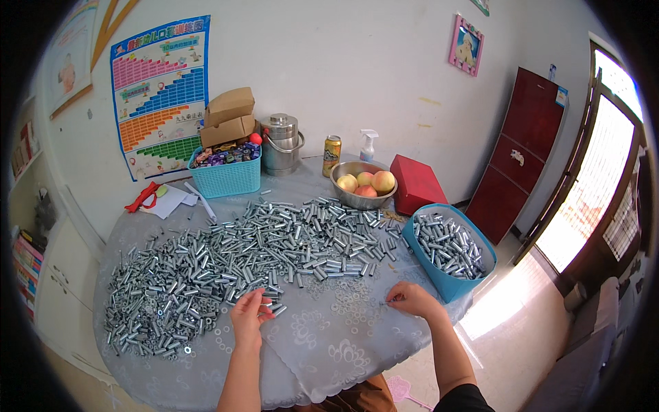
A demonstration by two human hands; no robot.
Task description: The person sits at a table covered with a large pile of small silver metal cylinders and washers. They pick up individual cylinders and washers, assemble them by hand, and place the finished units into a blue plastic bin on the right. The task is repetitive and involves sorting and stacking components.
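A wide heap of silvery metal tubes (268,240) spreads over the grey tablecloth. At its near edge my left hand (248,317) is closed, thumb and fingers around a short metal tube (274,307). Another short tube (280,312) lies right beside these fingers. Farther right, the fingertips of my right hand (410,301) are pinched together just above the cloth. Something small and thin pokes out at their tips, too small to name. Flat metal washers (353,302) lie scattered between my two hands.
A blue bin (446,292) full of metal tubes stands at the right table edge. Behind are a red box (417,184), a steel bowl (357,199) of fruit, a yellow can (331,154), a spray bottle (368,145), a metal canister (280,154) and a turquoise basket (226,180).
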